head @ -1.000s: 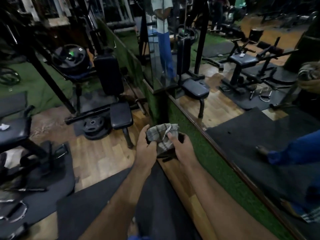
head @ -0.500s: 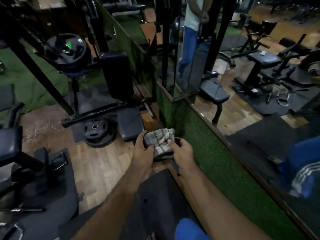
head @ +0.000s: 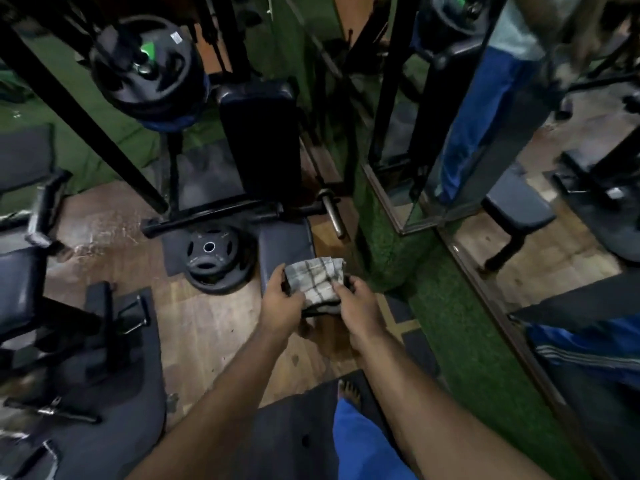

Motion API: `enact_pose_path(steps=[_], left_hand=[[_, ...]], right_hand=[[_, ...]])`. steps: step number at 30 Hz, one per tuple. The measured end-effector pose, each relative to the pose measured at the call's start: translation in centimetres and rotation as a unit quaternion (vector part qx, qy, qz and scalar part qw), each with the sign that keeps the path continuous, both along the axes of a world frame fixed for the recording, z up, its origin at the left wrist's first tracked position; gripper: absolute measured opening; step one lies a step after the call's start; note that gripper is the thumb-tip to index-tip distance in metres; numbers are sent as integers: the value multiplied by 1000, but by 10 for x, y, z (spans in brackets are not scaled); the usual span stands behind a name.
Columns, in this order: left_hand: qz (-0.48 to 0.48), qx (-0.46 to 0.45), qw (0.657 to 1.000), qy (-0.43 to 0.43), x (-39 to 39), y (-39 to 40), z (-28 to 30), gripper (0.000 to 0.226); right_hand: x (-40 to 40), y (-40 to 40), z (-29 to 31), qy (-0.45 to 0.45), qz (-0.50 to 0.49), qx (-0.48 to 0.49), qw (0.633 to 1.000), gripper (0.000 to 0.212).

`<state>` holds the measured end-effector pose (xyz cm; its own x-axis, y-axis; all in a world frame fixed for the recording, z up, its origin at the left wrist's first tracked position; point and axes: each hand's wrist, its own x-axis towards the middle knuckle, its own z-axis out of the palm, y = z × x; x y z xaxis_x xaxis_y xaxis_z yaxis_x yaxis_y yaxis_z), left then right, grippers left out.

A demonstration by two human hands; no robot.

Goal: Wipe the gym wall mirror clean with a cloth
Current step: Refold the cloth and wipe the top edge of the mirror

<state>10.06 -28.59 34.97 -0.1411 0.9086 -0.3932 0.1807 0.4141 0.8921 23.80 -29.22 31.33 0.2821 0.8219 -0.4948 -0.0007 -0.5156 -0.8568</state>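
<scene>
Nothing has touched the glass yet; the step in hand looks like folding the cloth (head: 317, 284) into a pad. To do it well, I would square it into a flat, firm pad with a clean face outward, then shift it into one hand so the palm can press it evenly against the mirror.

The wall mirror (head: 540, 244) is the landmark, running along the right side above a strip of green turf (head: 460, 327). Left of the mirror lies the wooden floor (head: 214, 327), with dark mats on it. Further left of the mirror stands a padded bench (head: 263, 140), a weight plate (head: 212, 259) flat on the floor by its foot. The cloth is held in the air, near the mirror but apart from it. The left hand (head: 280, 303) and right hand (head: 356, 306) each have their grip clamped on the cloth's edges, thumbs on top.
</scene>
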Motion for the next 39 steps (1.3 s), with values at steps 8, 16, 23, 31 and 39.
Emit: enact_pose_path(steps=[8, 16, 23, 31, 39], left_hand=[[54, -20, 996, 70, -35, 127, -98, 60], [-16, -57, 991, 118, -74, 217, -298, 65], [-51, -55, 982, 174, -92, 245, -402, 56], [-105, -60, 966, 227, -101, 252, -436, 65], [-147, -49, 947, 280, -97, 251, -437, 62]], right_hand=[[-40, 139, -91, -51, 23, -47, 997, 29], [-79, 220, -279, -96, 26, -102, 990, 30], [-101, 251, -380, -166, 87, -99, 977, 25], [-103, 254, -418, -305, 156, -98, 934, 47], [-97, 256, -413, -257, 148, -117, 948, 55]])
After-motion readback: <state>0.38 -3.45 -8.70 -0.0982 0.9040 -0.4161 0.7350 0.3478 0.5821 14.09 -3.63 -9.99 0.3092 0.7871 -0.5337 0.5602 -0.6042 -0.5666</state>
